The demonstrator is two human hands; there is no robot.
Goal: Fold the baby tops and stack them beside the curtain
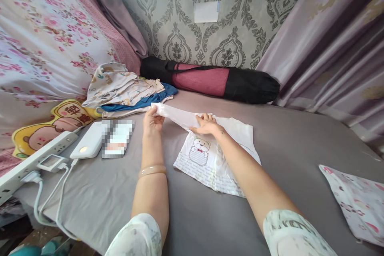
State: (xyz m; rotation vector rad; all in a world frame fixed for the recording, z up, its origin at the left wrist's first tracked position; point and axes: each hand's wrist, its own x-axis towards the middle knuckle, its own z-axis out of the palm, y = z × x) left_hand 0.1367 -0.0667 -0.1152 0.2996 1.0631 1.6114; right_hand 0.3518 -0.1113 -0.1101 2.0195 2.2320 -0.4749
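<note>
The white garment (195, 168) lies partly spread on the grey sheet (186, 216) in front of me, its printed bear and rows of lettering facing up. My left hand (154, 119) has the far end of its narrow raised part pinched between thumb and fingers, drawn out to the left, close to the pile of clothes (123, 88). My right hand (206, 124) is open, palm down with the fingers apart, resting on the cloth just above the bear. Left of my left forearm (the one with the pale bangle (152, 171) on it) are a pixelated rectangular object (117, 140) and, touching or nearly touching it, a white device (90, 140) with a lit spot. Beyond these, the power strip (15, 178) carries plugs and white cables, near a yellow cushion (46, 129). A long black and pink bag (204, 81) lies along the patterned wall (168, 12), and a folded pink-printed cloth (357, 206) sits well apart, off to my right.
</note>
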